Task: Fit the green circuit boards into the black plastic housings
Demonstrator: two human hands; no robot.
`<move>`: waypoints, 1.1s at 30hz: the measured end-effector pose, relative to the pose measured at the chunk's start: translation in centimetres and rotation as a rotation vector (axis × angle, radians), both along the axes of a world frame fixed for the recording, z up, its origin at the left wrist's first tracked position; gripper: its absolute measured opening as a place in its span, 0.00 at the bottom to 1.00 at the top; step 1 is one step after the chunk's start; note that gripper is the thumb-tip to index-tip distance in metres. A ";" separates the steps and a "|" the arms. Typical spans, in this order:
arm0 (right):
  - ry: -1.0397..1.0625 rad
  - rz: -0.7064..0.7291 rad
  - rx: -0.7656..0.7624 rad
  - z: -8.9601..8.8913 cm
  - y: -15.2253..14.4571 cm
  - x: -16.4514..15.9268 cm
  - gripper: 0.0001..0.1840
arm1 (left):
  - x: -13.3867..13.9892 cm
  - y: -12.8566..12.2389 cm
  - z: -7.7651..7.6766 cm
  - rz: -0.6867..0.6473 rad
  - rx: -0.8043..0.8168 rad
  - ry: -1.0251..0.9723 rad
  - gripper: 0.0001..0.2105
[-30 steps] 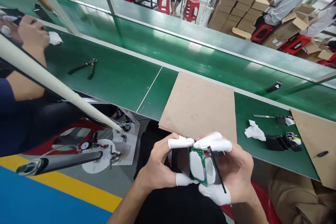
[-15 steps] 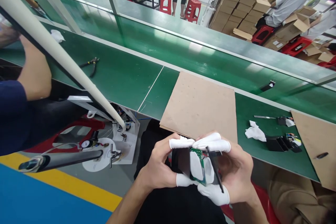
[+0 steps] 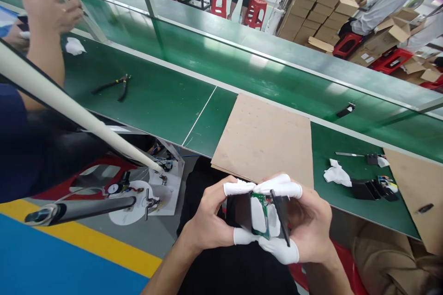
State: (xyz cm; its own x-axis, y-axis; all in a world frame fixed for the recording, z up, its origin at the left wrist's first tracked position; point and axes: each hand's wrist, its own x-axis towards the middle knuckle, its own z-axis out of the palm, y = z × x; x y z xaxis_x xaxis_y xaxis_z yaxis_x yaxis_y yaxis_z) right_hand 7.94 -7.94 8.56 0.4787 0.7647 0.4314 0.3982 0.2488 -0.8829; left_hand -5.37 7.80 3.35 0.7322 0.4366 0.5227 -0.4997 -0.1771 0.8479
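My left hand (image 3: pixel 206 222), with white finger cots on thumb and finger, is closed around a dark casing (image 3: pixel 243 212) above my lap. From the casing's open end sticks a green circuit board (image 3: pixel 263 229) bearing a white pad (image 3: pixel 258 215). A second white pad (image 3: pixel 273 219) sits beside the board. My right hand (image 3: pixel 313 223), also in finger cots, is closed on a flat black end plate (image 3: pixel 281 219), which stands slightly tilted close to the pads. Fingertips of both hands meet above and below the board. The casing's interior is hidden.
A cardboard sheet (image 3: pixel 266 136) lies on the green bench before me. To its right are a white cloth (image 3: pixel 337 173), black housings (image 3: pixel 365 190) and a metal strip (image 3: pixel 349 154). Pliers (image 3: pixel 117 84) lie left. A pale slanted pole (image 3: pixel 104 131) and a co-worker's hand (image 3: pixel 51 11) are further left.
My right hand and the end plate have shifted slightly left, nearer the board. At the left, the co-worker's arm has risen. A black piece on the far green strip has moved left.
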 end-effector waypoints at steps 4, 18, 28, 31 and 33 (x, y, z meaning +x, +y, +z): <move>0.006 0.024 -0.004 0.1 0.1 0.0 0.37 | 0.0 0.0 -0.2 -0.003 -0.008 -0.007 0.36; 0.079 0.079 -0.127 0.4 0.2 0.5 0.35 | 0.2 -0.5 -1.0 -0.004 -0.053 -0.002 0.36; 0.186 0.055 -0.146 0.3 0.1 0.3 0.33 | 0.5 -1.6 -0.9 -0.037 -0.161 0.030 0.39; 0.202 0.040 -0.162 0.4 0.1 0.2 0.31 | 0.6 -1.6 -0.8 -0.025 -0.147 0.034 0.38; 0.216 0.035 -0.172 0.5 0.2 0.2 0.30 | 0.6 -1.7 -0.6 -0.022 -0.149 0.034 0.37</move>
